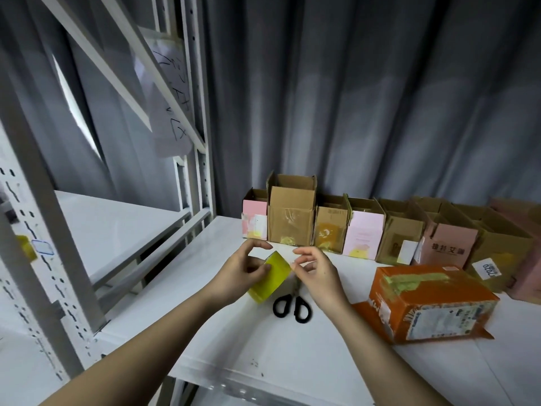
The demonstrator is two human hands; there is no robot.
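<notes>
Your left grip [238, 275] holds the yellow tape roll [270, 276] in the air above the white surface [257, 356]. The thumb lies across the near face of the roll, the curled fingers wrap its far side, and the forefinger arches over the top. The roll is tilted, with its broad yellow band facing you.

Your right grip [319, 273] meets the roll at its upper right edge. There the thumb and forefinger pinch together against the band, while the other fingers are loosely curled and hold nothing. Whether a loose end of tape sits between the pinching fingertips is too small to tell.

Directly below your two wrists, black-handled scissors [292, 307] lie flat on the surface with their loops toward you. Their blades are mostly hidden behind the roll and your right grip.

To the right, an orange carton [424, 303] rests on the surface, with greenish tape across its top and a printed label on its near side. A row of open cardboard boxes [292, 221], some brown and some pink, stands along the back edge against a grey curtain [366, 98]. A white metal shelving rack [73, 230] stands to your left, with a handwritten paper sheet [169, 106] hanging from it.
</notes>
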